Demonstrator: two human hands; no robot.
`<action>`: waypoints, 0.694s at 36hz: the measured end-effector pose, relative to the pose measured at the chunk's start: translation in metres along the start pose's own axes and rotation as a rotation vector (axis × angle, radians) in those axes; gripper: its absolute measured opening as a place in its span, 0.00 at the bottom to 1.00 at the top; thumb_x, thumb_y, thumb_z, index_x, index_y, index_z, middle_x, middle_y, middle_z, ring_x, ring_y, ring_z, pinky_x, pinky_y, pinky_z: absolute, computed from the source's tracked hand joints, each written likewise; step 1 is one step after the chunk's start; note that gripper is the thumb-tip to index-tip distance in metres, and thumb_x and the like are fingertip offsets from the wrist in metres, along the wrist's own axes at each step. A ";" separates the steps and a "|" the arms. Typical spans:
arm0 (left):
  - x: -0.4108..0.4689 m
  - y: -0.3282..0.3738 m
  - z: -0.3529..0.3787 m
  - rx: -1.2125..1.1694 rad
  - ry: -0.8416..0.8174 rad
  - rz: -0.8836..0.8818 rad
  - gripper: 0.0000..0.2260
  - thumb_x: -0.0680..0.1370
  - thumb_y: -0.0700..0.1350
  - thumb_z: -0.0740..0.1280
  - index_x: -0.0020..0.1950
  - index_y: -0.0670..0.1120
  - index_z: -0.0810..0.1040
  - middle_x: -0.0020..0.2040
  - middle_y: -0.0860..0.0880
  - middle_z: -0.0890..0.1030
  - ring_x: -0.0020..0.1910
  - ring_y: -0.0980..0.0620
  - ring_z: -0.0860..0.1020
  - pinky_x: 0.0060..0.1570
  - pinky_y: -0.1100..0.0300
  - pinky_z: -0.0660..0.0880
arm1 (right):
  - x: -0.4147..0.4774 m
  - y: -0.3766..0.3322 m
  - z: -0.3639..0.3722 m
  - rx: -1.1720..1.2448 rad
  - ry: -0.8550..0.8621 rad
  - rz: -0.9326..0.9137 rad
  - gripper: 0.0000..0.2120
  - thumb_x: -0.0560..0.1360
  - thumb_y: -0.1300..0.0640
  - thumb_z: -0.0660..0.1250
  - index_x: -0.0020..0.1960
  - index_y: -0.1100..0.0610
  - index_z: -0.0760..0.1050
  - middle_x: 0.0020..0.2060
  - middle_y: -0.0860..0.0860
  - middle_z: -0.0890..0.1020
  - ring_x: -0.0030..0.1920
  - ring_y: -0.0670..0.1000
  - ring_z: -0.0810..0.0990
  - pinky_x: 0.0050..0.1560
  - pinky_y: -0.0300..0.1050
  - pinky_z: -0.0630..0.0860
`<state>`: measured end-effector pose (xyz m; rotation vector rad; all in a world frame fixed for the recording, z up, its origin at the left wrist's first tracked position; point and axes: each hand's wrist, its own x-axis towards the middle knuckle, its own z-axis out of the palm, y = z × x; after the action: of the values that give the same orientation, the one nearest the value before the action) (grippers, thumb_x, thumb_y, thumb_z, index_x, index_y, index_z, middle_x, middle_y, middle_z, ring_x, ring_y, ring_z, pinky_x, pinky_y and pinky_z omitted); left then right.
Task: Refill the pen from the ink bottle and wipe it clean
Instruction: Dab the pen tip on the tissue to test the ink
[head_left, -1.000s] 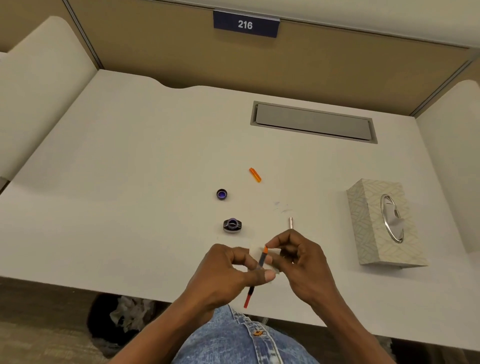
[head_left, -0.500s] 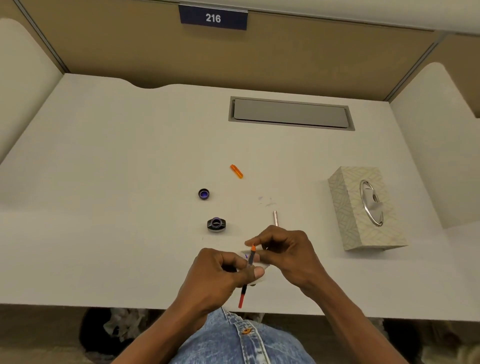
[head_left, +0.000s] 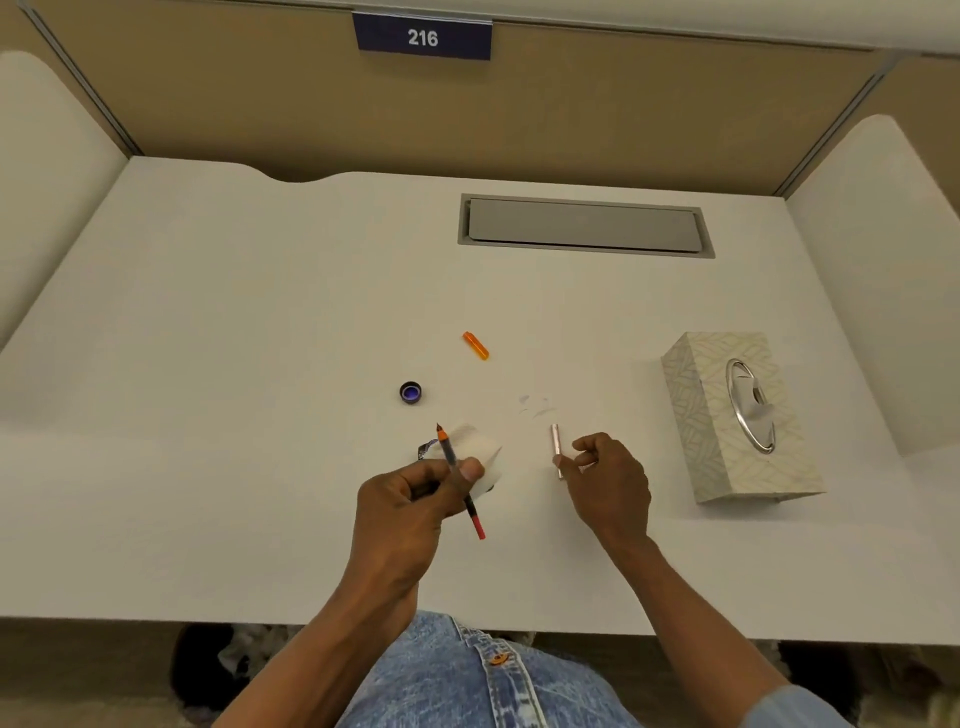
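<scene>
Watching: a person at a white desk (head_left: 218, 322), both hands over its near part.
Left hand (head_left: 410, 499): closed round the pen (head_left: 460, 480), thumb pressed on the shaft; nib end points away from the person, red tail sticks out toward them below the thumb.
Tissue (head_left: 480, 449): a white wad just beyond the left thumb, against the pen; whether the fingers pinch it or it lies on the desk, I cannot tell.
Right hand (head_left: 610, 480): fingers curled narrow, tips at the near end of a pinkish tube (head_left: 556, 441) just off its thumb side; whether they already grip it I cannot tell.
Ink bottle (head_left: 427, 448): mostly hidden behind the left fingers and the pen, only a dark sliver shows.
Bottle cap (head_left: 411, 392): beyond the left hand, lying open side up, well clear of it.
Orange piece (head_left: 476, 345): farther out, past the cap, between the two hands' lines.
Smudges (head_left: 535, 405): faint bluish marks on the desk just beyond the tube.
Tissue box (head_left: 737, 415): off to the outer side of the right hand, near but apart.
Done, I'd judge: filling looks over, and the wiping close to it, since the pen sits out of the bottle with tissue beside it.
Left, I'd judge: putting the pen's loose parts back on, capping the bottle, perhaps wiping the desk smudges.
</scene>
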<state>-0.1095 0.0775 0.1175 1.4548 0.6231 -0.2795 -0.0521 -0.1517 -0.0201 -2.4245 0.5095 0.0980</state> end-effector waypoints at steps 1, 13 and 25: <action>0.001 0.001 0.000 -0.016 0.009 0.007 0.13 0.71 0.51 0.78 0.49 0.45 0.90 0.49 0.48 0.91 0.51 0.48 0.89 0.64 0.51 0.81 | 0.001 0.001 0.004 -0.046 -0.004 -0.006 0.15 0.74 0.44 0.77 0.55 0.48 0.79 0.46 0.44 0.83 0.49 0.50 0.83 0.48 0.49 0.79; 0.012 0.012 -0.002 -0.093 0.039 0.059 0.17 0.69 0.55 0.76 0.53 0.45 0.90 0.52 0.51 0.91 0.52 0.50 0.89 0.71 0.43 0.78 | 0.004 -0.008 0.027 -0.137 0.059 0.013 0.09 0.75 0.47 0.75 0.50 0.50 0.80 0.45 0.47 0.81 0.52 0.54 0.81 0.43 0.47 0.73; 0.034 0.022 -0.008 -0.188 0.058 0.057 0.16 0.74 0.51 0.73 0.55 0.42 0.90 0.54 0.51 0.90 0.59 0.42 0.87 0.70 0.42 0.78 | -0.018 -0.033 0.002 0.292 -0.034 -0.097 0.04 0.75 0.54 0.78 0.44 0.48 0.84 0.39 0.41 0.86 0.41 0.43 0.85 0.42 0.36 0.80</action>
<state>-0.0725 0.0944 0.1171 1.3004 0.6362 -0.1305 -0.0559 -0.1216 0.0011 -2.1536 0.3623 0.0209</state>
